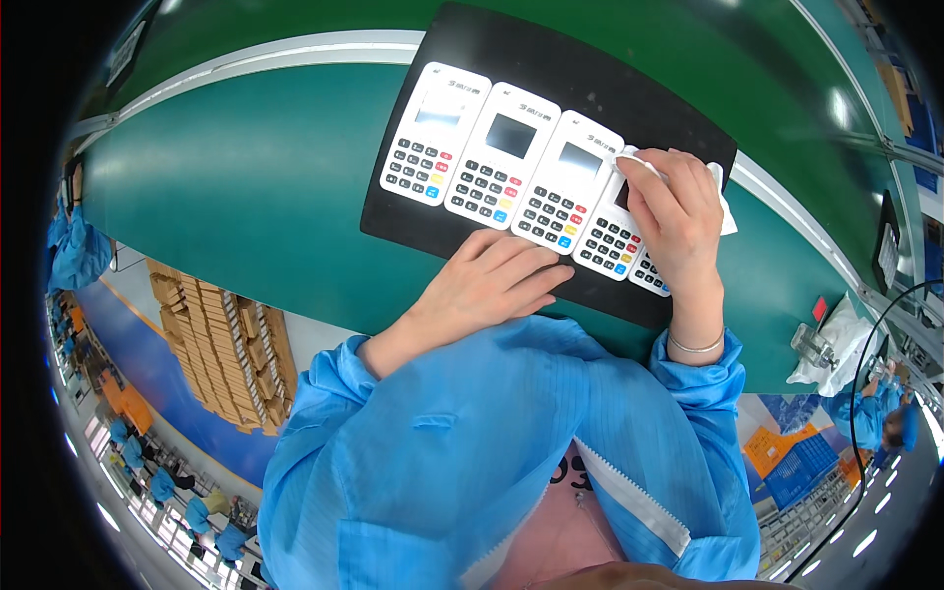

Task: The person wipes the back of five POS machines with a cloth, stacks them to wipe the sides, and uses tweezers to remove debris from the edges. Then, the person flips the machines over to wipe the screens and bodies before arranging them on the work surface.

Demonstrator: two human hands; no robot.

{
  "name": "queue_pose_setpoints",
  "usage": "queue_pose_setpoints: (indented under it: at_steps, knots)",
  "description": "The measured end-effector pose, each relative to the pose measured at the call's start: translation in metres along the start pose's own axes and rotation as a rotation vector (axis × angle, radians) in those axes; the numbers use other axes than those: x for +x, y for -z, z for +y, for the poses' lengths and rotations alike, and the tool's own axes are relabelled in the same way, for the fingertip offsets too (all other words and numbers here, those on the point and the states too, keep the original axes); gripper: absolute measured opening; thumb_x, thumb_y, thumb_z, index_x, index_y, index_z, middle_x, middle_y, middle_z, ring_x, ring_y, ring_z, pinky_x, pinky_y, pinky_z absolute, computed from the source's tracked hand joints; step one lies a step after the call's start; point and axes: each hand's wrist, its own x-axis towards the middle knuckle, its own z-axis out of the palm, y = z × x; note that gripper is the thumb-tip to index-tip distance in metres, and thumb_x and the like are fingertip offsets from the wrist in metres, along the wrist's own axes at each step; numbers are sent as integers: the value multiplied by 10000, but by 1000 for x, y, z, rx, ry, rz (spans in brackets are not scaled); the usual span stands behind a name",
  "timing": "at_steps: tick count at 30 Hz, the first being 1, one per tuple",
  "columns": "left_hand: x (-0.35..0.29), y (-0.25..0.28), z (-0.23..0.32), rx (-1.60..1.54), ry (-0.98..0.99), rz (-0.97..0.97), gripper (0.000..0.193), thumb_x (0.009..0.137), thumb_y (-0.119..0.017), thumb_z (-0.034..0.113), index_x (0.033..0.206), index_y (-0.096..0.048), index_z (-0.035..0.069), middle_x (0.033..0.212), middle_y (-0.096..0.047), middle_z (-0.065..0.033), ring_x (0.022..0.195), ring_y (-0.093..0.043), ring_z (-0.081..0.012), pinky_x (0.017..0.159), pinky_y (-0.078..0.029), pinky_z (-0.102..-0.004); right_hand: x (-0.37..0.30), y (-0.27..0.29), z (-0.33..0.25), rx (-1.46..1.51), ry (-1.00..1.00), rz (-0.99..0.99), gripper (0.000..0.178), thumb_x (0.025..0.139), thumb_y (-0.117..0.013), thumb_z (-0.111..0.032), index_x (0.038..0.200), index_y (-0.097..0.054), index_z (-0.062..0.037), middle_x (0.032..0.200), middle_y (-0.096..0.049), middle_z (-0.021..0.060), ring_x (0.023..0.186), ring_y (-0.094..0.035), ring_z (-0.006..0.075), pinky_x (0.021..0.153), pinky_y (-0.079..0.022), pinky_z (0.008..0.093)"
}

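Note:
Several white card payment terminals (506, 154) lie side by side in a row on a black mat (492, 39), screens and keypads facing up. My right hand (678, 211) is over the right end of the row, its fingers closed on a white wiping cloth (727, 211) against the upper part of a terminal (606, 245). That hand and the cloth hide much of the two rightmost terminals. My left hand (492, 283) rests palm down with fingers stretched out at the mat's near edge. Its fingertips are by the bottom end of the middle terminal (557, 206).
The mat lies on a green worktable (246, 177). At the table's right end are a clear plastic piece (814, 346), a white plastic bag (844, 339) and a black cable (863, 433). Stacked cardboard (216, 344) stands beyond the left edge; other people in blue work at both sides.

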Motion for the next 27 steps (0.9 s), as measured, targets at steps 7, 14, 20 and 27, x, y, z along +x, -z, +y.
queue_pose_setpoints:
  at_steps: [7, 14, 20, 27]
  knots:
    - [2, 1, 0, -34, 4, -7, 371, 819, -712, 257, 1170, -648, 154, 1117, -600, 28, 1016, -577, -125, 925, -425, -324, 5, 7, 1, -11, 26, -75, 327, 619, -717, -5, 938, -692, -78, 963, -643, 69, 886, -623, 261, 786, -517, 386]
    - [0, -1, 0, 6, 6, -5, 371, 811, -742, 306, 1164, -673, 218, 1127, -600, 50, 1051, -553, -127, 923, -420, -324, 6, 2, 0, 26, -27, -58, 302, 646, -717, -2, 936, -695, -82, 962, -640, 71, 864, -613, 254, 716, -519, 355]
    - [1, 3, -2, -36, 9, 16, 385, 808, -721, 247, 1174, -642, 155, 1120, -602, 36, 1022, -573, -125, 926, -431, -325, 2, 2, 3, 108, -69, -67, 226, 718, -704, 5, 931, -675, -64, 952, -636, 87, 847, -611, 238, 699, -512, 335]
    - [-1, -2, -4, -10, -1, 21, 369, 809, -745, 298, 1162, -671, 218, 1114, -598, 50, 1029, -560, -136, 911, -422, -330, -51, 19, 96, 792, -821, 684, 193, 985, -465, -114, 1091, -580, 1, 1021, -620, 82, 930, -602, 163, 850, -493, 315]
